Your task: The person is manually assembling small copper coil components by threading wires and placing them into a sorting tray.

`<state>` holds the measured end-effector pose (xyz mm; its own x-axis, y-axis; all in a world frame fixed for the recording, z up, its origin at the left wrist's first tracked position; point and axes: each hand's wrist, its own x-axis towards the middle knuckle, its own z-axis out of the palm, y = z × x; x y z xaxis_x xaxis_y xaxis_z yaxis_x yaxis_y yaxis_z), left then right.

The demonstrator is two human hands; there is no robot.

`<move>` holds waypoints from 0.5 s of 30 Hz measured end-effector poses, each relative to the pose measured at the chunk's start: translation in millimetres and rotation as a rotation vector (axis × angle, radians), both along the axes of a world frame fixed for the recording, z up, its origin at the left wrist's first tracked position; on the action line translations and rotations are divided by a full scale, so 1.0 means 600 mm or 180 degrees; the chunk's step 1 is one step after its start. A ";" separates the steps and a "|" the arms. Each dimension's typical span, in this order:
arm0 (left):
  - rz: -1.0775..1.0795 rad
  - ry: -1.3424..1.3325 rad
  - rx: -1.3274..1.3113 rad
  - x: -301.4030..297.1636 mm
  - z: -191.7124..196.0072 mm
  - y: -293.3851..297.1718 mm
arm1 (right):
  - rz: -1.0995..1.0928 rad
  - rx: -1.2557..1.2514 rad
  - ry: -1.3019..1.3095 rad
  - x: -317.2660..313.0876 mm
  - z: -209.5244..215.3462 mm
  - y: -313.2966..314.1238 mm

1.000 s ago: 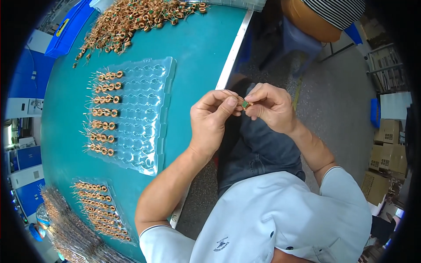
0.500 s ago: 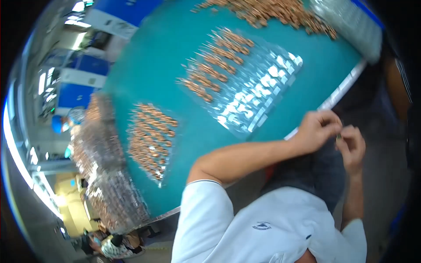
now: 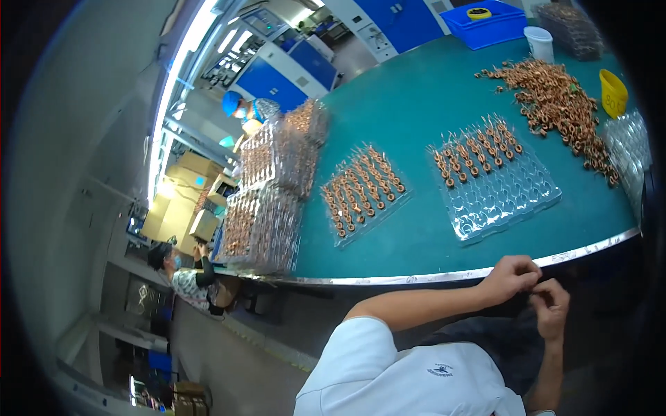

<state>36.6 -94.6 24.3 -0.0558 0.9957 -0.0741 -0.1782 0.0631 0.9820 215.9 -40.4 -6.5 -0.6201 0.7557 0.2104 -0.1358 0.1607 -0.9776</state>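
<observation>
While view swung left, hands (image 3: pixel 531 291) stayed pinched (below table edge (image 3: pixel 444 276)).

A clear blister tray (image 3: pixel 501 191), partly filled with copper coils, lies on the green table (image 3: pixel 416 97). Left of that tray sits a fuller tray (image 3: pixel 362 191), and farther left stand stacked trays (image 3: pixel 267 201). Behind the tray spreads a loose coil heap (image 3: pixel 555 104), with a yellow cup (image 3: pixel 612 92), a white cup (image 3: pixel 540 43) and what seems a blue bin (image 3: pixel 485 26) beyond
</observation>
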 end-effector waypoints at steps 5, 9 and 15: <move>0.0698 0.0354 -0.0089 -0.001 -0.022 -0.081 | 0.0611 0.0410 -0.0278 -0.032 0.020 -0.020; 0.0873 0.0006 -0.0390 0.003 -0.013 -0.108 | 0.0585 0.0424 -0.0415 -0.028 0.020 -0.033; 0.0446 -0.0116 -0.0454 -0.021 -0.022 -0.110 | 0.0449 0.0593 -0.0546 -0.020 0.016 -0.046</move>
<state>24.0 -160.7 11.4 -0.1877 0.9576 -0.2185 -0.2303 0.1733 0.9576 203.7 -68.3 3.0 -0.7549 0.6177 0.2204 -0.0048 0.3309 -0.9436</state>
